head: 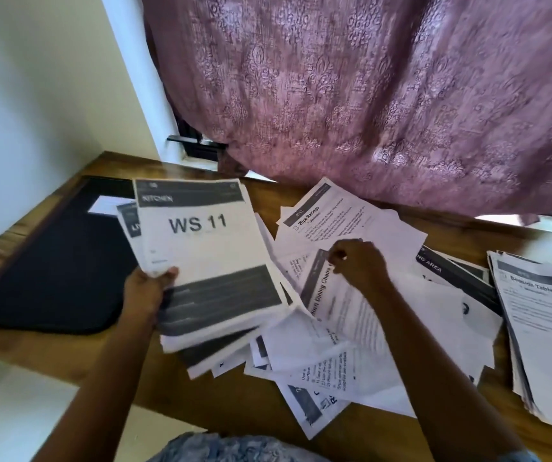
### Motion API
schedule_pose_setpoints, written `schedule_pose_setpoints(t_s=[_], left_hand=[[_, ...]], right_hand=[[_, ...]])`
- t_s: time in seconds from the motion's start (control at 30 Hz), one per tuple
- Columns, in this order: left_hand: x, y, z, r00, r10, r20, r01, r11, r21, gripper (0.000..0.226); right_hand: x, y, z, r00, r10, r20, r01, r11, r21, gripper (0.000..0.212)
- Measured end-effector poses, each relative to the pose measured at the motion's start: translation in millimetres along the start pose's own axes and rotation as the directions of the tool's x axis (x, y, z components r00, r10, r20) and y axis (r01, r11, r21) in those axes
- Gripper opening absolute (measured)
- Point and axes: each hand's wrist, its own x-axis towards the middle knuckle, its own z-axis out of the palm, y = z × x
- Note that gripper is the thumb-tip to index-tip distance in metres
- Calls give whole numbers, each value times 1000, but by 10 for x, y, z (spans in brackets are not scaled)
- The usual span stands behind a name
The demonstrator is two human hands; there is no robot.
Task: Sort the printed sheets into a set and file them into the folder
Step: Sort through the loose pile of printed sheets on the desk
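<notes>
Wooden desk [67, 355]: left hand [146, 291] clamps the WS 11 stack [207, 248], right hand [358, 261] fingers pinch a loose sheet [344, 305].

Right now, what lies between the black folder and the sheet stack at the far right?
Head view: the WS 11 bundle in the left hand, then loose scattered sheets, one pinched by the right hand.

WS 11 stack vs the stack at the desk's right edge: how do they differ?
The WS 11 stack is gripped by the left hand, raised; the right-edge stack lies flat on the desk, untouched. The WS 11 stack's top sheet is a cover with big letters and dark bands; the right-edge stack's is a text page. Both are black-and-white printouts.
</notes>
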Motion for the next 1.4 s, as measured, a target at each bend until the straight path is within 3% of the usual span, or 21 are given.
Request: schedule_pose_setpoints(t_s=[0.07, 0.17, 0.23, 0.3, 0.37, 0.5, 0.57, 0.63, 0.7, 0.8, 0.87, 0.93, 1.0, 1.03, 1.1, 1.13, 1.17, 1.2, 1.27, 1.33, 1.4], left_hand=[[-111, -109, 42, 999, -44, 18, 44, 999, 8, 29], [-220, -197, 43, 997, -78, 17, 79, 997, -21, 22], [-218, -245, 6, 996, -90, 28, 91, 995, -42, 29], [-193, -276, -25, 994, -98, 43, 100, 994, -44, 32], [-202, -273, -40, 994, -97, 57, 99, 995, -31, 31], [-208, -285, -64, 990, -94, 106, 101, 993, -59, 34], [-220, -304, -42, 987, -102, 121, 112, 991, -78, 32], [-282, -287, 13, 985, -123, 125, 139, 982, -128, 26], [-352, -312, 68, 979, -139, 146, 163, 972, -167, 22], [-356, -399, 136, 953, -198, 228, 246, 948, -201, 20], [-340, -408, 162, 869, -181, 460, 347, 887, -306, 30], [-346, -436, 206, 864, -81, 496, 224, 945, -236, 43], [-326, -504, 222, 940, 12, 340, 31, 992, -122, 48], [-324, -524, 211, 953, 55, 297, -41, 998, -55, 53], [-307, -557, 214, 949, 47, 313, -53, 999, 11, 59], [-299, -566, 204, 954, 40, 297, -53, 998, 37, 54], [-284, -539, 196, 963, 27, 268, -41, 998, 49, 47], [-287, -499, 188, 974, 18, 228, -31, 998, 51, 37], [-279, -464, 147, 987, -15, 162, 6, 998, 57, 23], [-223, -395, 107, 990, -52, 129, 48, 998, 28, 18], [-115, -332, 49, 990, -52, 132, 55, 998, -17, 21]], right_hand=[[31, -44, -120, 983, -62, 171, 55, 998, 43, 19], [-187, -145, 128, 826, 3, 563, 102, 983, -154, 86], [-362, -78, 350, 810, 26, 586, 159, 952, -261, 109], [-451, 16, 403, 888, -31, 460, 122, 978, -169, 98], [-479, 85, 390, 954, -48, 295, 66, 997, -51, 71], [-402, 16, 247, 995, 5, 97, 15, 978, -208, 20], [-265, -93, 25, 996, 52, 72, -42, 990, -133, 20], [-160, -386, -213, 990, 87, 115, -105, 981, 163, 25], [-102, -831, -233, 983, 78, 168, -148, 876, 459, 28], [-5, -1436, 224, 960, 83, 268, -230, 782, 579, 30], [-7, -1729, 504, 806, 119, 580, -546, 527, 651, 42], [-18, -1813, 650, 629, 6, 777, -768, 162, 620, 57], [-43, -1712, 636, 670, -20, 742, -741, 46, 670, 56], [-47, -1589, 592, 729, -10, 684, -682, 81, 727, 53], [-3, -1161, 469, 870, 121, 477, -488, 344, 802, 40], [46, -855, 416, 923, 216, 318, -384, 564, 731, 35], [73, -533, 333, 940, 313, 138, -337, 776, 533, 36], [76, -230, 239, 925, 380, -15, -362, 892, 272, 45], [59, 256, 141, 848, 523, -80, -528, 847, -57, 73], [60, 478, 115, 782, 623, 11, -617, 777, -129, 89], [109, 589, 141, 765, 642, 52, -636, 766, -92, 87]])
